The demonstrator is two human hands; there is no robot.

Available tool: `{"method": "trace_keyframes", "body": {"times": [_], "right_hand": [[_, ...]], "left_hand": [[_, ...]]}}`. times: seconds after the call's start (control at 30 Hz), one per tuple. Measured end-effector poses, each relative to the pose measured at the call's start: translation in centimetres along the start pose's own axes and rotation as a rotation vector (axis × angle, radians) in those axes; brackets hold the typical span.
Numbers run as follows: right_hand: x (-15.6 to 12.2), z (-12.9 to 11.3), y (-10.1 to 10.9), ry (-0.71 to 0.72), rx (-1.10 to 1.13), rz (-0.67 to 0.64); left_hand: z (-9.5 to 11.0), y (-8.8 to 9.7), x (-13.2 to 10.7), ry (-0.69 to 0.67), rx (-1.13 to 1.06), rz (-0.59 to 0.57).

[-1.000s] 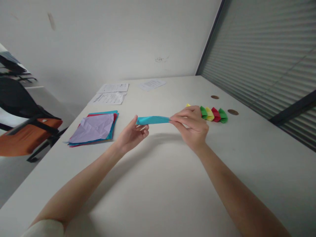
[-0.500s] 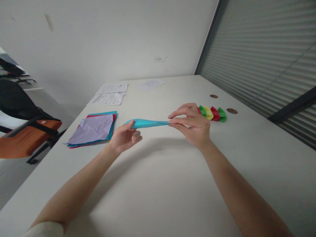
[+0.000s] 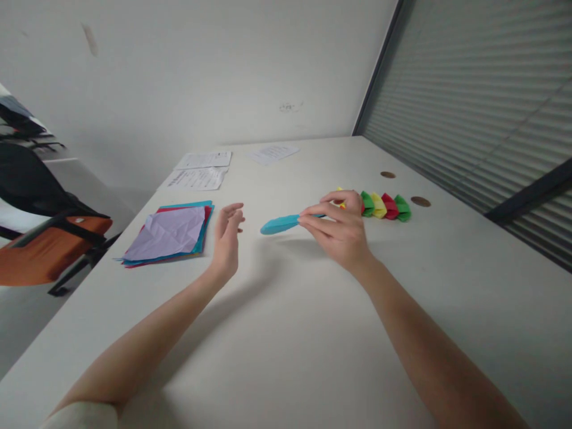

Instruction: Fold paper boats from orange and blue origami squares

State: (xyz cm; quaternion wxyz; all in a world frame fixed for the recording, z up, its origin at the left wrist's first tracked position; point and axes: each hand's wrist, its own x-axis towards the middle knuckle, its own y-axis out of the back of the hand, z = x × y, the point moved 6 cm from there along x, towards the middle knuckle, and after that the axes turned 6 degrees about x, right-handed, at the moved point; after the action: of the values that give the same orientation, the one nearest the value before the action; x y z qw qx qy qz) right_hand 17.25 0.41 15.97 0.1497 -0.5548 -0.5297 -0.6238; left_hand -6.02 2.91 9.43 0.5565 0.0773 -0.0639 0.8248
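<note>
My right hand (image 3: 342, 232) pinching the folded blue paper (image 3: 281, 224) just left of the row of folded pieces (image 3: 384, 206), my left hand (image 3: 227, 238) open, holding nothing, near the paper stack (image 3: 172, 232)

Both bare forearms stretch forward, the left hand (image 3: 227, 239) upright and empty with its fingers (image 3: 232, 210) loosely spread and palm turned rightward, while the right hand (image 3: 343, 233), knuckles up, pinches thumb and forefinger together, pointing leftward.
</note>
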Motion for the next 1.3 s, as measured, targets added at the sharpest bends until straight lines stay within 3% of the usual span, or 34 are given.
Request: {"method": "trace_keyframes", "body": {"times": [0.07,0.1,0.17,0.33,0.57,0.97,1.3], "right_hand": [[0.0,0.3,-0.6,-0.067,0.034,-0.035],[0.0,0.4,-1.0,-0.105,0.061,-0.062],[-0.1,0.6,-1.7,-0.177,0.124,-0.130],[-0.3,0.8,-2.6,-0.310,0.290,-0.243],[-0.6,1.6,-3.2,-0.448,0.460,-0.261],[-1.1,4.5,-1.6,-0.685,0.452,-0.213],[-2.2,6.3,-1.8,-0.837,0.480,-0.213]], "left_hand": [[2.6,-0.7,-1.2,-0.373,0.235,-0.096],[3.3,-1.4,-1.8,-0.469,0.297,-0.191],[3.9,-2.3,-2.7,-0.529,0.335,-0.352],[4.0,-2.6,-2.8,-0.505,0.267,-0.404],[3.7,-2.7,-2.4,-0.414,0.255,-0.416],[1.2,-1.1,-0.6,-0.084,-0.020,-0.288],[0.4,-0.9,-0.3,-0.071,-0.024,-0.267]]}}
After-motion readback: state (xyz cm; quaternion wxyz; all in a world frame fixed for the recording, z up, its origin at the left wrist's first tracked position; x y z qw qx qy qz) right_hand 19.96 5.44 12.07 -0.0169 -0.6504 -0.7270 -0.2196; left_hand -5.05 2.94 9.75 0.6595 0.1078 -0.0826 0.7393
